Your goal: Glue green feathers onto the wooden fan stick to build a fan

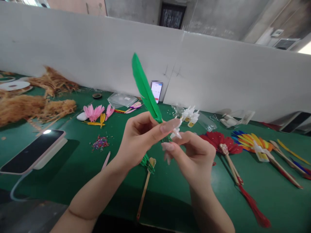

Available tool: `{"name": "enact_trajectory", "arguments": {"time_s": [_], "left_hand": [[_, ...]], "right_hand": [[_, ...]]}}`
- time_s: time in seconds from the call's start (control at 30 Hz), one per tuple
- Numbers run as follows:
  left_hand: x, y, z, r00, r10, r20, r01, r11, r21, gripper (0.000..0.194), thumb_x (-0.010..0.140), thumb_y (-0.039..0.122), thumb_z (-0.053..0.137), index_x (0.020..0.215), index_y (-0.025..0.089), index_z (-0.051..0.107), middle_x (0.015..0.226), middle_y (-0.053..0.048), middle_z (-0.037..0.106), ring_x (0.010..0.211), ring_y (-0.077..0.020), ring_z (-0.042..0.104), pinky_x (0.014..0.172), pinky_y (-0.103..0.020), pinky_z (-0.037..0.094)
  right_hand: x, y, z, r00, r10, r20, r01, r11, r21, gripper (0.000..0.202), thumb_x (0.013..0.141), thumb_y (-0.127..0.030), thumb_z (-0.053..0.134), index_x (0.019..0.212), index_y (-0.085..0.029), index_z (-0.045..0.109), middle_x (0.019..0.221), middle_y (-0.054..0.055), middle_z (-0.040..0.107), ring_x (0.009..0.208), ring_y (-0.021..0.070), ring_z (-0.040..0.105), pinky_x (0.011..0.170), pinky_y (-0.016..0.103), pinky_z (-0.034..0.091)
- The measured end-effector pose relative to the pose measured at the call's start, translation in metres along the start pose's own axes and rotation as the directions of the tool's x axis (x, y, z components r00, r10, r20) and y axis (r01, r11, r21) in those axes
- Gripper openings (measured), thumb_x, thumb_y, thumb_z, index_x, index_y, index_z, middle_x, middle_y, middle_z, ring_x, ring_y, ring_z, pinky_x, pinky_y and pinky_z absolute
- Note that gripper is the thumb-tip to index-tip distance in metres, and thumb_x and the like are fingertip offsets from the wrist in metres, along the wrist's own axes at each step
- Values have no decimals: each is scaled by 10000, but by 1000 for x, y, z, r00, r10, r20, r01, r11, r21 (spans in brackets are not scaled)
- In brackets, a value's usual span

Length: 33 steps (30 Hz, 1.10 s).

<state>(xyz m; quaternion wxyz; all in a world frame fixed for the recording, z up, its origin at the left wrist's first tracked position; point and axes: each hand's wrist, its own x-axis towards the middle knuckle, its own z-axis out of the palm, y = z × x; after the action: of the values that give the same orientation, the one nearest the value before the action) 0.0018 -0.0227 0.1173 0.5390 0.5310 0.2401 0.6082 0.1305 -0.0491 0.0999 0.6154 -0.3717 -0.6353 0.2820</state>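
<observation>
My left hand point(139, 137) is closed, pinching a long green feather point(145, 87) between thumb and fingers, its tip pointing up and to the left. Close by, my right hand point(191, 150) has its fingertips pinched at the feather's lower end, where green wisps show; the fingers partly hide that end. A white nozzle point(176, 132) shows between the two hands; whether a finger touches it I cannot tell. Below them on the table lies a wooden fan handle point(144, 194) with green feathers point(152, 166) around its top, partly covered by my left hand.
Small glue bottles point(190, 116) stand behind my hands. Pink feathers point(94, 113) and colourful bits point(100, 143) lie left, beyond a phone point(34, 152). A red feather fan point(222, 142) and a yellow one point(256, 142) lie right. A white panel point(97, 55) borders the back.
</observation>
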Motion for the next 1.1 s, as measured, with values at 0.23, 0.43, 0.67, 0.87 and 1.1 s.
{"name": "enact_trajectory", "arguments": {"time_s": [0.23,0.43,0.67,0.87,1.1], "left_hand": [[4,0,1,995,-95,-24,93,993,-70,384,718,434,733,532,156,545,457,60,461,338,8,269,321,-156,240],[8,-2,1,992,-102,-69,90,984,-152,346,740,386,729,553,155,553,570,37,612,338,16,298,326,-157,264],[9,-1,0,996,-67,-61,56,986,-157,282,784,380,690,606,170,628,610,25,640,330,14,243,310,-191,198],[10,2,0,994,-72,-78,66,995,-80,314,795,404,671,596,168,613,493,36,547,324,-2,220,308,-210,182],[11,2,1,993,-53,-110,43,995,-91,379,757,416,707,534,166,531,485,50,519,332,0,246,312,-195,215]], "right_hand": [[-1,-6,-2,989,84,126,-99,988,118,300,883,-266,591,604,-177,526,492,-53,553,409,51,518,407,166,411],[3,-10,-6,962,130,240,-172,971,166,305,956,-284,466,690,-177,568,560,-36,603,448,42,537,429,145,436],[3,-8,-6,975,121,187,-152,975,160,312,965,-309,451,685,-191,524,531,-63,526,437,35,517,430,147,429],[4,-9,-9,996,18,92,-18,1000,-7,279,943,-253,494,679,-191,560,543,-50,567,450,44,533,444,175,430],[3,-10,-12,995,27,93,-27,1000,2,133,881,-234,590,752,-201,591,611,-45,612,454,60,548,408,184,430]]}}
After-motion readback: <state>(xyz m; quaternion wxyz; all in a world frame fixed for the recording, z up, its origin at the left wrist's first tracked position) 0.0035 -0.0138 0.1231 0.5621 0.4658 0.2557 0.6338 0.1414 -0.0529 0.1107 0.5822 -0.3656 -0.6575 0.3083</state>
